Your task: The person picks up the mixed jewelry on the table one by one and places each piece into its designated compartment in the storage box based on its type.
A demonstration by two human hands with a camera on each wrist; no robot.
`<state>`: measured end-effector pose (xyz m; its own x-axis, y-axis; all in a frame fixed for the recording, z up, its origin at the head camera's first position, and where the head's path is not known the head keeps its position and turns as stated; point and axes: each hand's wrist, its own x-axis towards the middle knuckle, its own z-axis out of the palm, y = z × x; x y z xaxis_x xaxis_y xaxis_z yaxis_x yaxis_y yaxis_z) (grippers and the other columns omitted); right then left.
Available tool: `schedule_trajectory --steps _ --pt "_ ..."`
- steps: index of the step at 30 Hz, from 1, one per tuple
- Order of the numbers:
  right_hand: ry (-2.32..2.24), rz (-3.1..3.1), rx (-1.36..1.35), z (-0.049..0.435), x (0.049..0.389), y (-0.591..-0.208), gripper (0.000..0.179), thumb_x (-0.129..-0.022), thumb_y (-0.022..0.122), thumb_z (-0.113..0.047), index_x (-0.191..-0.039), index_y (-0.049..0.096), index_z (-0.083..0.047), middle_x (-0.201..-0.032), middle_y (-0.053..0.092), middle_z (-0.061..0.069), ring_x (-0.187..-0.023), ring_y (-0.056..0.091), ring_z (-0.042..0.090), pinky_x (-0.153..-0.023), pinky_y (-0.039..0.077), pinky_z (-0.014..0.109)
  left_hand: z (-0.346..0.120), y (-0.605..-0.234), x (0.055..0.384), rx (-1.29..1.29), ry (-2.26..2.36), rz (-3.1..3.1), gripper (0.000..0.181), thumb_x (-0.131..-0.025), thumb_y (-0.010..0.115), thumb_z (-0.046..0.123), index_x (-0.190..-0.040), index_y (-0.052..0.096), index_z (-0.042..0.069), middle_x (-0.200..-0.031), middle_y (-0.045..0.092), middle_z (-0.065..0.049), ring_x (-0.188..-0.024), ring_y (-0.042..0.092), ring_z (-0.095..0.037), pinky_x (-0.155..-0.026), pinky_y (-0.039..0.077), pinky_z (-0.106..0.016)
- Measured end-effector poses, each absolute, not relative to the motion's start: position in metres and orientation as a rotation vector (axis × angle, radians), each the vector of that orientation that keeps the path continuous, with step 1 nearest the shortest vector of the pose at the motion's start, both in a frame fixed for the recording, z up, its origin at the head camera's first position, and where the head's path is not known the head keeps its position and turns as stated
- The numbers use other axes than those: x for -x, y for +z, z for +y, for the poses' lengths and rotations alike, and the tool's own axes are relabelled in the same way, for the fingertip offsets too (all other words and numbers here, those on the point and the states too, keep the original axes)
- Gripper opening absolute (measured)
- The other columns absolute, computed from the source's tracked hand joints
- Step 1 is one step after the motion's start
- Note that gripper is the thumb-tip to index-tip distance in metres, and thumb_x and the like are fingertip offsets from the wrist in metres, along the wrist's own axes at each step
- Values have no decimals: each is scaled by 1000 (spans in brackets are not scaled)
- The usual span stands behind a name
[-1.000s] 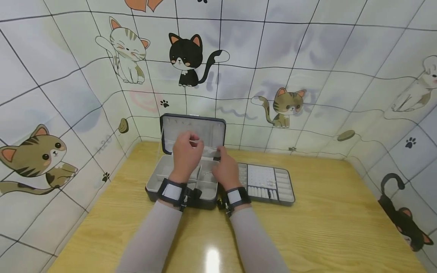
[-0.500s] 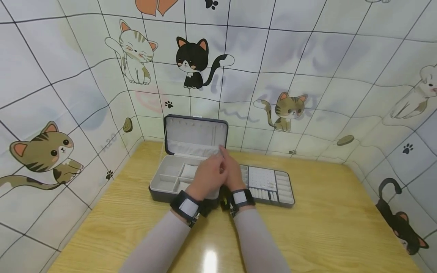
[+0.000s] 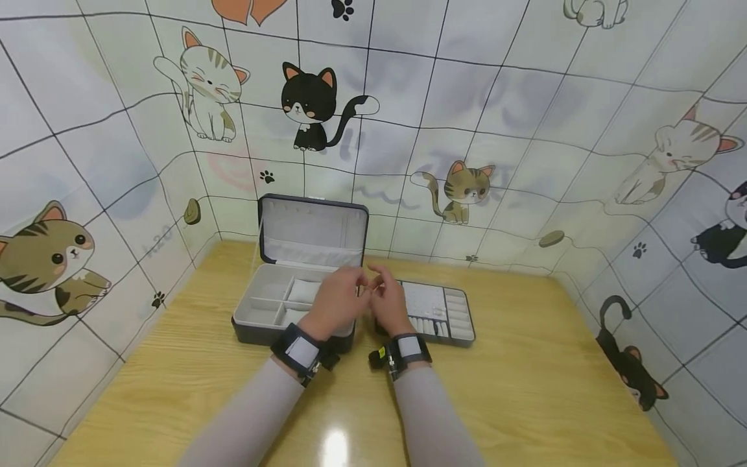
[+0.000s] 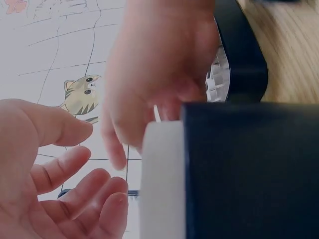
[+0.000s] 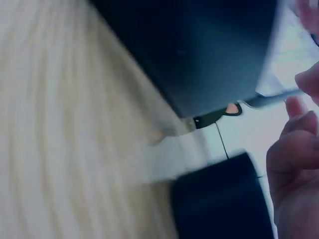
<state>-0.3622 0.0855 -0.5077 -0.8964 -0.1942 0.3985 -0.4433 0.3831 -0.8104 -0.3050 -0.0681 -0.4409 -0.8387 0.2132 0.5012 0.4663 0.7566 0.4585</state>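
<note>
My left hand (image 3: 332,303) and right hand (image 3: 390,306) meet fingertip to fingertip over the gap between a jewelry box (image 3: 257,334) and its lift-out tray (image 3: 424,299). In the left wrist view, the left hand (image 4: 25,154) has its thumb and loosely bent fingers apart, with nothing showing between them. Beyond the box wall (image 4: 249,169), the right hand (image 4: 159,55) points downward with bent fingers. The right wrist view catches the right hand (image 5: 296,184) at the edge, fingers curled and thumb near them; I cannot tell whether it pinches something small.
The box lid (image 3: 312,227) stands raised at the back. White dividers split the box, and small cushions (image 3: 303,291) lie in some compartments. Ring rolls and small earrings (image 3: 438,311) sit in the tray. A cat-printed cloth wall (image 3: 397,162) rises behind the wooden table (image 3: 525,389).
The left hand came down from in front of the lid to the right hand. Both hands then shifted off the box's right side, slightly apart from each other. The head view turned somewhat right.
</note>
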Motion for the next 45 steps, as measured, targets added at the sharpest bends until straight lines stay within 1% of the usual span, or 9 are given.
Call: schedule_trajectory --steps 4,9,18,24,27,30,35,40,45 --pt "1642 -2290 -521 96 360 -509 45 -94 63 3 -137 65 -12 -85 58 6 -62 48 8 -58 40 23 -75 -444 308 473 -860 -2582 20 -90 77 18 -104 70 6 -103 73 -12 -88 66 -25 -78 56 -42" --pt "1636 -2181 -392 129 356 -501 32 -95 66 2 -123 70 -14 -76 46 1 -64 42 11 -62 36 25 -68 -445 304 408 -1007 -2688 28 -93 76 23 -115 69 6 -118 73 -15 -101 69 -29 -89 57 -44" --pt "1489 -2174 -136 204 353 -510 26 -94 66 1 -116 72 -10 -79 55 1 -72 51 13 -66 43 21 -44 -455 288 435 -1123 -2650 40 -94 75 21 -127 64 1 -130 68 -19 -122 65 -35 -101 54 -51" --pt "1430 -2239 3 227 354 -514 23 -93 67 -3 -116 73 -4 -94 65 7 -93 63 17 -80 52 22 -36 -459 284 479 -1125 -2637 51 -93 75 21 -138 59 1 -136 63 -21 -128 61 -36 -107 51 -52" --pt "1442 -2264 37 236 356 -516 23 -94 68 -4 -117 73 -3 -106 69 13 -104 65 23 -93 57 34 -30 -464 284 482 -1140 -2647 55 -92 77 20 -139 57 0 -136 61 -22 -127 59 -37 -106 50 -52" --pt "1424 -2317 72 244 358 -520 26 -96 68 -6 -121 70 -2 -120 70 16 -117 64 29 -106 55 46 -21 -471 283 487 -1147 -2677 58 -92 78 21 -141 55 0 -142 56 -24 -131 56 -40 -109 48 -55" --pt "1388 -2423 147 257 358 -521 38 -97 67 -14 -134 65 -4 -142 64 19 -135 57 37 -116 47 55 -5 -481 280 474 -1045 -2794 69 -93 78 29 -150 50 1 -156 44 -30 -142 49 -46 -117 42 -59" --pt "1418 -2552 266 265 355 -518 59 -101 64 -29 -155 49 -9 -160 50 19 -146 49 41 -120 40 59 4 -490 277 419 -1124 -2825 75 -92 78 30 -152 47 -1 -160 40 -33 -150 39 -51 -122 36 -62" --pt "1447 -2622 305 271 354 -517 68 -104 62 -35 -162 39 -9 -164 44 21 -149 46 43 -121 39 61 9 -499 278 319 -1288 -2782 78 -95 74 25 -158 37 -3 -165 35 -29 -155 33 -46 -126 32 -57"
